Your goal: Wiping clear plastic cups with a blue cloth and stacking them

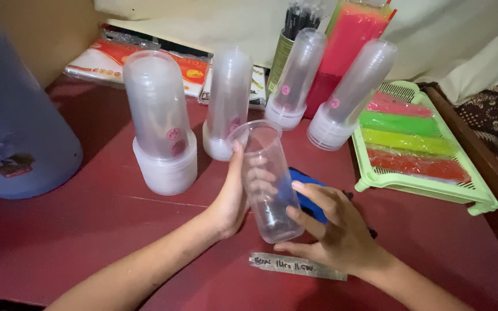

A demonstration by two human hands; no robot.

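I hold a clear plastic cup (267, 178) tilted above the dark red table (87, 224). My left hand (233, 198) wraps its side from the left, thumb up near the rim. My right hand (332, 230) grips its lower part from the right, fingers spread along the wall. A blue object (309, 198) lies behind the cup, partly hidden by my right hand. Right behind the cup stand upside-down stacks of clear cups (159, 124) (227, 101).
Two more cup stacks (296, 78) (350, 95) lean at the back. A green tray (427, 190) of coloured straw packs sits at right. A large blue container (12, 126) stands at left. A strip of tape (295, 266) lies near the front edge.
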